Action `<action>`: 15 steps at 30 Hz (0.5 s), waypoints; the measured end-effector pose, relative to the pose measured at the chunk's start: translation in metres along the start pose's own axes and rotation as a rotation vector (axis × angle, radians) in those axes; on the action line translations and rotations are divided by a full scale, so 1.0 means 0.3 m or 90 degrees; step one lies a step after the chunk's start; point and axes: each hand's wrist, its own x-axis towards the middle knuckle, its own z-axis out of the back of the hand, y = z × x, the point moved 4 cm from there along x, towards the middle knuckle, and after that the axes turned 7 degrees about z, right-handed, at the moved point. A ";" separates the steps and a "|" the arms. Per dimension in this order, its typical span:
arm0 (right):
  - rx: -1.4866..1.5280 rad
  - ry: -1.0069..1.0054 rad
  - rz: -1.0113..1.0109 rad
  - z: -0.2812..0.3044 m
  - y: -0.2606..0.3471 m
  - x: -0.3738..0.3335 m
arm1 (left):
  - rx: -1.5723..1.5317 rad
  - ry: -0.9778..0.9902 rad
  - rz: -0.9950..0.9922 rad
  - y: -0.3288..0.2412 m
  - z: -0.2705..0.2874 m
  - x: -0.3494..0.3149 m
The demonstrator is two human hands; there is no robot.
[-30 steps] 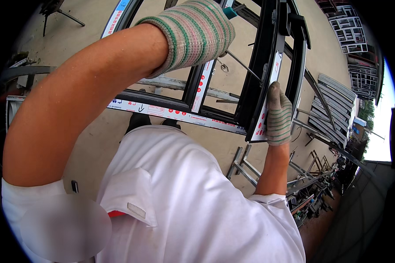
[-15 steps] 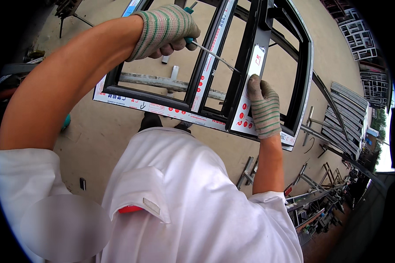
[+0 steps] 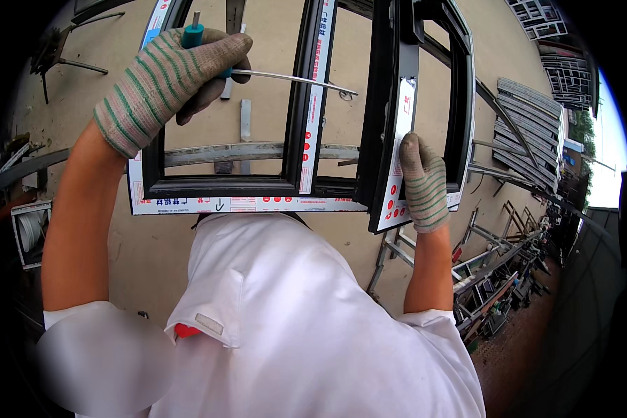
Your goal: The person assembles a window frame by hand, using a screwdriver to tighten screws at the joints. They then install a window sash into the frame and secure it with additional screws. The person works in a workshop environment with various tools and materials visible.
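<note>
A stack of grey metal slats lies over the pale tan floor. Above the stack are grid-like frames; below it, a jumbled heap of metal pieces runs beside a dark grey wall. Right of the stack show green foliage and bright sky. Far left of it sit a dark legged stand and an open-sided crate with a whitish coil.

Window frame: upper end cut off by the top edge.
Screwdriver: middle of its teal handle hidden in the left hand.
Right hand: fingers beyond the thumb partly hidden.
Lower left: 1 blurred grey oval hides what lies beneath.
Scrap pile: pieces too small to tell.
</note>
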 end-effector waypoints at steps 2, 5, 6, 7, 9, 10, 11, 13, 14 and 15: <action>0.012 0.003 -0.041 -0.002 0.019 -0.002 | 0.011 -0.024 -0.028 0.062 0.051 0.027; 0.019 -0.021 -0.044 0.002 -0.002 -0.014 | 0.011 0.003 -0.047 0.146 0.077 0.097; 0.036 -0.025 -0.065 0.006 -0.014 -0.015 | 0.009 0.008 -0.054 0.169 0.078 0.116; 0.017 -0.045 -0.056 -0.004 0.003 -0.018 | 0.000 0.027 -0.063 0.192 0.083 0.136; 0.009 -0.079 -0.090 -0.019 0.027 -0.028 | 0.001 0.025 -0.071 0.228 0.080 0.158; 0.010 -0.096 -0.102 -0.024 0.032 -0.026 | 0.007 0.019 -0.078 0.232 0.083 0.166; 0.009 -0.085 -0.115 -0.009 0.010 -0.026 | 0.007 0.037 -0.076 0.227 0.084 0.169; 0.000 -0.089 -0.115 -0.013 0.016 -0.029 | 0.010 0.029 -0.094 0.225 0.084 0.175; -0.003 -0.090 -0.112 -0.016 0.019 -0.028 | 0.012 0.022 -0.103 0.220 0.086 0.178; -0.002 -0.092 -0.110 -0.019 0.026 -0.026 | 0.013 0.020 -0.119 0.212 0.085 0.179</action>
